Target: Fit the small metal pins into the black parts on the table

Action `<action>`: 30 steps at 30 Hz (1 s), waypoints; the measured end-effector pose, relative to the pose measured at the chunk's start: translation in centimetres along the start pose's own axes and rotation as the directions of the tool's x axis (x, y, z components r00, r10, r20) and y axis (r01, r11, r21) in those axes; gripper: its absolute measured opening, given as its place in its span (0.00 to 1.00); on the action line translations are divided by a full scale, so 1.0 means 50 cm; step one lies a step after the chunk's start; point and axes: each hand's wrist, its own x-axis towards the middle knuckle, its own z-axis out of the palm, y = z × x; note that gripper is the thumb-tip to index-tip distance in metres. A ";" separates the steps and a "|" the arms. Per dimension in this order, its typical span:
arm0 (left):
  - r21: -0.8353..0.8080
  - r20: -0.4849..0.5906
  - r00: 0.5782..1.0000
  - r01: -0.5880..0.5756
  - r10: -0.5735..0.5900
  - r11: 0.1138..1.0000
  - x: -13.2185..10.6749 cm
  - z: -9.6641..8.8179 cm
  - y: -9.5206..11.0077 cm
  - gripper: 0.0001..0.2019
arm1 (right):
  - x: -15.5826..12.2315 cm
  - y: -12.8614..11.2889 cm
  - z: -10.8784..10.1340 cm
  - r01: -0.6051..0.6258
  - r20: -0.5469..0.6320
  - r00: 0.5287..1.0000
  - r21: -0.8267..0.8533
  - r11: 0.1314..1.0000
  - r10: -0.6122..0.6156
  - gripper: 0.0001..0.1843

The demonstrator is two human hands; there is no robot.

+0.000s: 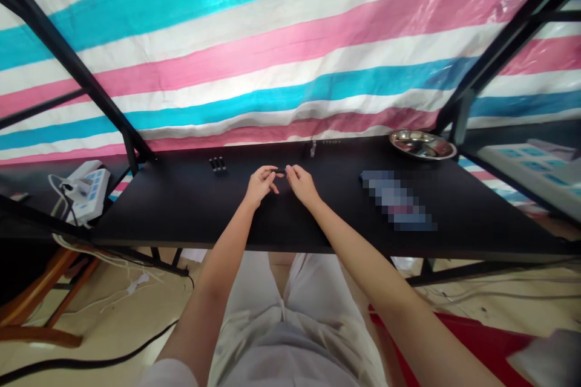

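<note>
Over the middle of the black table (181,211), my two hands meet fingertip to fingertip. A small dark rod-like piece (281,171) spans the gap between them. My left hand (262,186) has its thumb and fingers closed at the piece's left end, with one finger sticking out. On the other end, my right hand (301,185) pinches with thumb and fingers. To the left lie several short black pieces with silvery ends (217,164), side by side. Behind my hands are small clear or silvery parts (313,148) and a row of tiny pieces (331,142).
A round metal dish (422,145) sits at the back right. Nearer on the right lies a blurred-out bluish object (399,201). Black frame posts (97,87) flank the table, with a striped sheet (272,72) behind. A power strip (91,190) and cables are at the left.
</note>
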 end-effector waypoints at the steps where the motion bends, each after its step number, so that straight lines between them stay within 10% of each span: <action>1: 0.002 -0.001 1.000 -0.004 0.004 1.000 0.000 0.000 0.000 0.15 | -0.001 -0.002 -0.001 0.001 -0.008 1.000 0.005 1.000 -0.001 0.23; 30: 0.060 -0.283 0.959 -0.016 0.033 0.998 0.004 -0.004 0.002 0.18 | -0.001 -0.004 -0.001 0.137 0.057 0.989 -0.022 0.990 -0.135 0.17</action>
